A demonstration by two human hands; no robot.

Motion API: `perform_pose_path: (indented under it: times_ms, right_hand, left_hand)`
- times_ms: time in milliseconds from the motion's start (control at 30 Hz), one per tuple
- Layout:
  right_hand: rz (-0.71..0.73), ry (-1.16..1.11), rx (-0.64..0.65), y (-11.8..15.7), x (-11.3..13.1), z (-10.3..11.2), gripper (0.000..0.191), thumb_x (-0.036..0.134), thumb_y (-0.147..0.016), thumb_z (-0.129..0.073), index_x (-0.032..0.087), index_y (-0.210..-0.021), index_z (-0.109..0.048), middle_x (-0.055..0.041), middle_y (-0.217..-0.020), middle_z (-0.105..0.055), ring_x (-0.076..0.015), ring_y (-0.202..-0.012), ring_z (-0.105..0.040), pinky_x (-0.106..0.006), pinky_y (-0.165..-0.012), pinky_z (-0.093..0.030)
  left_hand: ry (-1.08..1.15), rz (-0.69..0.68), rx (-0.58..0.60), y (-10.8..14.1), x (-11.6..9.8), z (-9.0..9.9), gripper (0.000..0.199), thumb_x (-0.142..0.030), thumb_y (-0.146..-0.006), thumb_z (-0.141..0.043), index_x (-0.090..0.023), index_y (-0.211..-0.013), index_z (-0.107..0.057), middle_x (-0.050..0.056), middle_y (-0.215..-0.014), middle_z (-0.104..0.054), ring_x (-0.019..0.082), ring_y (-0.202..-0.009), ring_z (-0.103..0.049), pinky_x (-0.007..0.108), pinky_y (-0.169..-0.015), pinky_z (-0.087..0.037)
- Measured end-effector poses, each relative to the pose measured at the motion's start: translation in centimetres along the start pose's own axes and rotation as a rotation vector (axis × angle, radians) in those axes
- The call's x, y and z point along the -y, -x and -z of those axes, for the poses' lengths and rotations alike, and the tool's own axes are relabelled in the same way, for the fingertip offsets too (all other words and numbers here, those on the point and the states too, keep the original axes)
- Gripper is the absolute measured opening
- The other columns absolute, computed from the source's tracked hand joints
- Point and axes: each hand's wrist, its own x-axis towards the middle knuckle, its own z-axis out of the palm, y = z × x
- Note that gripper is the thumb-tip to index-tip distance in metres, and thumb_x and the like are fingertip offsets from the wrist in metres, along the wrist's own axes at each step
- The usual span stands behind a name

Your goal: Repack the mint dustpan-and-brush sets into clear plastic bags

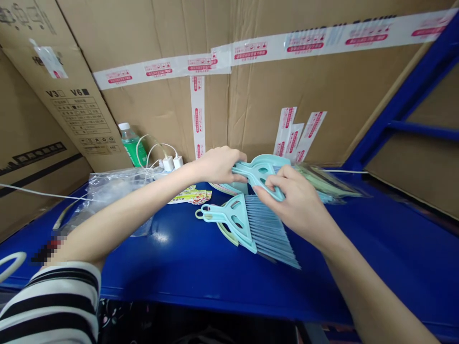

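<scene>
A: Head view: specify the location of the held item.
B: The light-blue brush-and-pan set (255,173) is raised over the rear half of the blue bench (172,267), midway between its side edges. Contact with the items below cannot be determined.

A: Specify hand states.
B: The left hand (223,165) grasps the handle end of the set. The right hand (297,203) grasps its wide end, fingers curled over the frame beside the openings.

A: State the reason for the two-point hold.
B: It likely keeps the set level and its two parts together (the nesting is partly hidden by the fingers).

A: And the second brush (229,217)?
B: It lies nearer the front edge, handle toward the left edge, bristles fanned toward the right. An olive-green piece (228,235) shows beneath it. This placement probably keeps both within easy reach.

A: Note peripheral items.
B: A clear plastic bag (114,193) lies toward the rear left corner; a bagged green item (324,180) lies at the rear, right of the hands.

A: Arm pose?
B: The left forearm slants inward from the front left, palm down. The right forearm rises inward from the front right, wrist bent slightly, thumb on the near side.
</scene>
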Motion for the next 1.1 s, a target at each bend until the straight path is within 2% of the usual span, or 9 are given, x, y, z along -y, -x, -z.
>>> perform_pose_path:
  times_ms: [100,200,333,433,533,667,733,900,1100]
  right_hand:
    - [-0.01,0.041,-0.004,0.0,-0.2,0.2,0.035,0.04,-0.088,-0.047,0.023,-0.058,-0.039,-0.0009,-0.067,-0.041,-0.0174,-0.063,-0.046,-0.031,-0.058,-0.037]
    - [-0.038,0.135,-0.018,0.0,-0.5,0.6,0.034,0.034,-0.088,-0.047,0.022,-0.057,-0.042,-0.002,-0.067,-0.042,-0.0156,-0.058,-0.043,-0.029,-0.051,-0.031]
    - [-0.085,0.267,-0.099,0.0,-0.5,1.5,0.038,0.035,-0.093,-0.042,0.021,-0.057,-0.049,-0.003,-0.065,-0.042,-0.0155,-0.055,-0.041,-0.029,-0.048,-0.027]
    - [-0.034,0.333,-0.081,0.5,0.6,2.0,0.047,0.034,-0.097,-0.032,0.021,-0.057,-0.053,-0.004,-0.062,-0.044,-0.0158,-0.054,-0.045,-0.029,-0.046,-0.025]
    - [0.045,0.395,0.083,1.3,2.2,1.9,0.048,0.031,-0.097,-0.032,0.021,-0.057,-0.057,-0.0069,-0.06,-0.05,-0.0193,-0.058,-0.054,-0.029,-0.044,-0.025]
    - [0.044,0.441,0.544,2.4,3.9,1.3,0.035,0.023,-0.093,-0.041,0.019,-0.066,-0.063,-0.0097,-0.067,-0.065,-0.0232,-0.066,-0.064,-0.03,-0.047,-0.036]
    - [0.063,0.402,0.693,2.8,4.1,1.3,0.03,0.02,-0.093,-0.043,0.019,-0.071,-0.064,-0.0099,-0.074,-0.069,-0.0231,-0.067,-0.066,-0.03,-0.05,-0.04]
    - [0.087,0.297,0.78,2.8,3.8,1.8,0.018,0.019,-0.091,-0.048,0.02,-0.078,-0.06,-0.008,-0.079,-0.07,-0.0224,-0.068,-0.066,-0.031,-0.054,-0.044]
    - [0.028,0.294,0.851,1.7,4.0,2.6,0.011,0.026,-0.094,-0.053,0.02,-0.085,-0.058,-0.0061,-0.085,-0.07,-0.0239,-0.075,-0.067,-0.031,-0.057,-0.043]
  left_hand:
    - [-0.036,0.012,0.008,-0.4,-0.2,0.0,0.029,-0.038,-0.084,-0.066,-0.015,-0.101,-0.067,0.007,-0.084,-0.071,0.024,-0.083,-0.067,0.03,-0.068,-0.045]
    - [-0.122,0.085,-0.038,-0.5,0.7,0.2,0.031,-0.038,-0.084,-0.063,-0.014,-0.105,-0.067,0.01,-0.092,-0.072,0.026,-0.09,-0.067,0.033,-0.075,-0.046]
    - [-0.138,0.202,-0.091,-0.2,4.4,0.7,0.043,-0.044,-0.082,-0.062,-0.015,-0.114,-0.066,0.009,-0.099,-0.072,0.027,-0.095,-0.066,0.034,-0.079,-0.047]
    - [-0.126,0.27,-0.071,0.1,7.7,0.7,0.047,-0.046,-0.081,-0.062,-0.018,-0.118,-0.065,0.009,-0.104,-0.072,0.028,-0.097,-0.066,0.034,-0.08,-0.047]
    - [-0.093,0.272,0.026,0.2,10.0,0.1,0.043,-0.042,-0.08,-0.062,-0.02,-0.117,-0.067,0.007,-0.103,-0.073,0.025,-0.096,-0.066,0.032,-0.081,-0.046]
    - [0.009,0.211,0.13,-0.4,11.4,-1.0,0.039,-0.035,-0.082,-0.06,-0.02,-0.117,-0.067,0.007,-0.107,-0.073,0.022,-0.097,-0.066,0.029,-0.084,-0.045]
    - [0.048,0.17,0.149,-1.0,11.7,-1.4,0.039,-0.034,-0.083,-0.059,-0.02,-0.118,-0.067,0.006,-0.107,-0.073,0.02,-0.097,-0.066,0.028,-0.085,-0.044]
    - [0.094,0.09,0.281,-3.2,11.4,-2.3,0.043,-0.033,-0.083,-0.058,-0.023,-0.124,-0.064,0.003,-0.109,-0.074,0.017,-0.088,-0.067,0.024,-0.079,-0.046]
    - [-0.022,0.14,0.275,-4.4,9.7,-3.8,0.049,-0.034,-0.085,-0.056,-0.023,-0.133,-0.057,0.008,-0.125,-0.067,0.022,-0.109,-0.062,0.027,-0.088,-0.044]
